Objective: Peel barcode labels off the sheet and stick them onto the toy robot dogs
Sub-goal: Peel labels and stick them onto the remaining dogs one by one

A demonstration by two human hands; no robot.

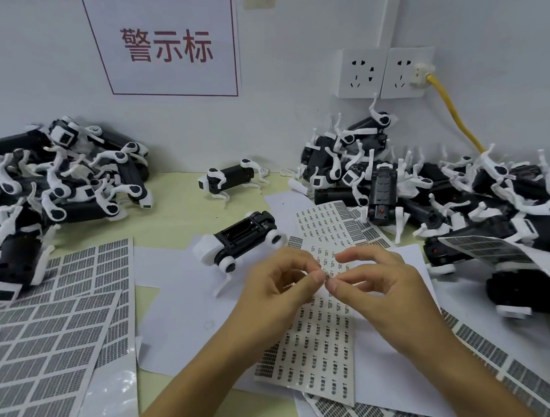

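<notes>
Both hands meet at the centre of the frame, just above a label sheet (316,335) that lies on the table (173,218) and runs from the centre down toward the lower middle. The left hand (275,292) has its fingers curled, thumb and forefinger drawn together at the tips. The right hand (371,279) mirrors it, thumb and forefinger pinched narrow, the other fingers arched above. Their fingertips touch at one spot, and a small label (326,278) seems to be pinched between them, though it is too small and blurred to be sure which hand actually holds it.

Just above and left of the hands, a toy robot dog (236,242) lies tipped over on the table, black body up and white legs splayed. Another dog (230,179) stands upright farther back, near the wall in the upper middle. A heap of dogs (46,190) fills the left of the frame, and a second heap (450,191) spreads across the right, some of its dogs lying on loose paper.

More barcode sheets (45,348) overlap in the lower left, and others (335,219) lie right of centre, behind the hands, partly under the right heap. Plain white paper (182,304) lies beneath the centre sheets.

On the wall, a sign (167,44) with red characters hangs at the upper middle. Two wall sockets (385,73) sit at the upper right, with a yellow cable (456,113) plugged in and running down behind the right heap.
</notes>
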